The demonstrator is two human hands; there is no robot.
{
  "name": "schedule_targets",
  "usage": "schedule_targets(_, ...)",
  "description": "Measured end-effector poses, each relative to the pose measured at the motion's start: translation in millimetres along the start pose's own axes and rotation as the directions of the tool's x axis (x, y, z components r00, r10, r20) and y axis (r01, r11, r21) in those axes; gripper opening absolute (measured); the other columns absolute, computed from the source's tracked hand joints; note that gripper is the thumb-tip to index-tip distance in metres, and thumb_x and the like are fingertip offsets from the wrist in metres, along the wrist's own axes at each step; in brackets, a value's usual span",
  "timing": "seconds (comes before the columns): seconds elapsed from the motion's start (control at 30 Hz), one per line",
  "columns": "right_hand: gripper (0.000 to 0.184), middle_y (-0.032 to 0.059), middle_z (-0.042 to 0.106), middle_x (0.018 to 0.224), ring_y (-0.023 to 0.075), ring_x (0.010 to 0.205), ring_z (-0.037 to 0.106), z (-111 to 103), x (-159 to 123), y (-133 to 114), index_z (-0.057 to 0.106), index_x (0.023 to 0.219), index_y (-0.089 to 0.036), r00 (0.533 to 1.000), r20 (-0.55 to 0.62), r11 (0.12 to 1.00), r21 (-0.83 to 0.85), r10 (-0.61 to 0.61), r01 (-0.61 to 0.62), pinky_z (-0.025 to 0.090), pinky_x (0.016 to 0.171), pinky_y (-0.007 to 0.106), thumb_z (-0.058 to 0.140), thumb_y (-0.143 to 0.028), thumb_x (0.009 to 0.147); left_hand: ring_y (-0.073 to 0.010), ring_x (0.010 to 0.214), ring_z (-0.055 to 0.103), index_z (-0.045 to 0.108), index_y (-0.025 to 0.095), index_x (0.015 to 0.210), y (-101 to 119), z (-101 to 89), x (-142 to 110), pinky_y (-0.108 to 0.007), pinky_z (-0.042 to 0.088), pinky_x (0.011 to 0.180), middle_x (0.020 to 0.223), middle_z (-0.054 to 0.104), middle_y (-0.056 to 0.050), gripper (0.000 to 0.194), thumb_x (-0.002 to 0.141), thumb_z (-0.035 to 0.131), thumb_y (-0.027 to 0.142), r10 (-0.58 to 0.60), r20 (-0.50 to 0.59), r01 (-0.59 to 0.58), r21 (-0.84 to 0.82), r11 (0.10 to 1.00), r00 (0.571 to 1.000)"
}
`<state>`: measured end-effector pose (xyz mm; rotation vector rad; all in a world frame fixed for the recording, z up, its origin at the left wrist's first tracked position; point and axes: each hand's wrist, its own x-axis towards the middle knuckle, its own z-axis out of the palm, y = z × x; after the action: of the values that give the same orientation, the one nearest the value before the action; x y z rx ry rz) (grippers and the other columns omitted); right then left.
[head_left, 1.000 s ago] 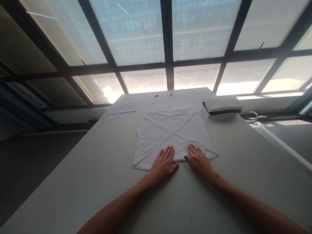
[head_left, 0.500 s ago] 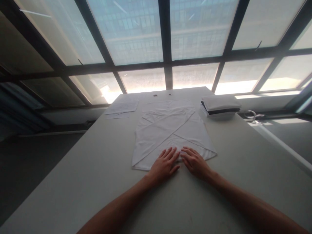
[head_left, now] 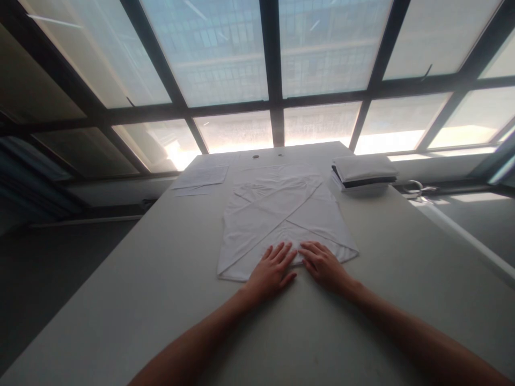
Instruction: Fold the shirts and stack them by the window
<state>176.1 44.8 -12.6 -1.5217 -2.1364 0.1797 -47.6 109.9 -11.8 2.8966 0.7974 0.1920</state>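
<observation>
A white cloth garment (head_left: 277, 209) lies folded flat on the white table (head_left: 169, 284), with diagonal folds crossing its upper face and some creases near its far end. My left hand (head_left: 273, 268) rests flat on its near edge, fingers stretched out and slightly spread. Close beside it, my right hand (head_left: 323, 266) also lies on the near edge, fingers extended and pointing toward the left hand. Neither hand grips the fabric. The palms cover part of the garment's near edge.
A stack of folded cloths (head_left: 364, 172), white with a dark layer, sits at the far right of the table. Paper sheets (head_left: 201, 178) lie at the far left. Large windows (head_left: 225, 59) rise behind the table. A pale ring-shaped object (head_left: 414, 187) is beyond the right edge.
</observation>
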Motion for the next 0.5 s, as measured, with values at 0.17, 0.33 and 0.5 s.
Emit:
schedule_targets(0.17,0.049,0.0121,0.049,0.151,0.0258,0.141,0.040,7.5,-2.3,2.0,0.050,0.146,-0.019,0.998,0.059,0.999,-0.037,-0.007,0.009,0.034,0.116,0.047,0.048,-0.023,0.097,-0.0257,0.153,0.016,0.018,0.026,0.160,-0.8,1.9,-0.3,-0.050,0.018,0.122,0.166,0.020,-0.007,0.070,0.101,0.033,0.060,-0.008,0.017,0.007,0.021,1.000,1.000)
schedule_targets(0.33,0.057,0.0115,0.033,0.160,0.0240,0.150,0.026,12.3,-2.0,3.9,0.039,0.153,-0.014,0.988,0.157,0.997,-0.080,0.013,-0.001,0.024,0.122,0.047,0.045,-0.030,0.099,-0.0278,0.154,0.011,0.016,0.026,0.160,0.3,1.7,0.5,-0.053,0.016,0.122,0.166,0.018,-0.006,0.073,0.099,0.036,0.062,-0.038,0.046,0.037,0.023,0.999,0.998)
schedule_targets(0.5,0.060,0.0111,0.029,0.162,0.0224,0.151,0.020,8.4,-4.2,-0.2,0.035,0.155,-0.012,0.981,0.194,0.997,-0.074,0.022,-0.008,0.020,0.123,0.045,0.044,-0.031,0.098,-0.0332,0.153,0.007,0.017,0.028,0.160,7.8,-2.8,-2.0,-0.061,0.014,0.120,0.167,0.016,-0.005,0.076,0.097,0.038,0.065,-0.072,0.091,0.071,0.009,0.997,0.993)
